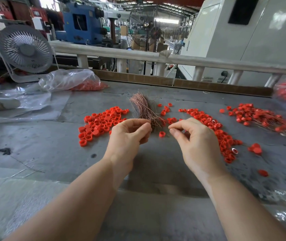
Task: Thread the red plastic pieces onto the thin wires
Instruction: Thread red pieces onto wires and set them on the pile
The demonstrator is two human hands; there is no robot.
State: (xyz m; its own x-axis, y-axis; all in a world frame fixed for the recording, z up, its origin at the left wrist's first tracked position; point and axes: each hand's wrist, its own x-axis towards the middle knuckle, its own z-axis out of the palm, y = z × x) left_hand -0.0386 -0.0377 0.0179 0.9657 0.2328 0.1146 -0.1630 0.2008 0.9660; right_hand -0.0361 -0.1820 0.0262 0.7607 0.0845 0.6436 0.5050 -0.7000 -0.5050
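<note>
**Both hands at the wire bundle, picking out a strand**

Forearms are reaching in from the near edge, and the left hand [130, 133] is curling its fingers round the near end of the copper wire bundle [145, 108], which is fanning away toward the far side of the counter [51, 153]. Just right of it, the right hand [189, 134] is pinching thumb to forefinger; whether a single wire is sitting in that pinch is too fine to tell. One loose red piece [161, 134] is lying between the two hands. More red pieces are spreading in a left heap [100, 122] and a right heap [215, 129], with already threaded ones [260, 117] lying farther right.

Doing this step well likely means steadying the bundle while drawing one strand free, then aiming its tip squarely through the piece's hole.
</note>
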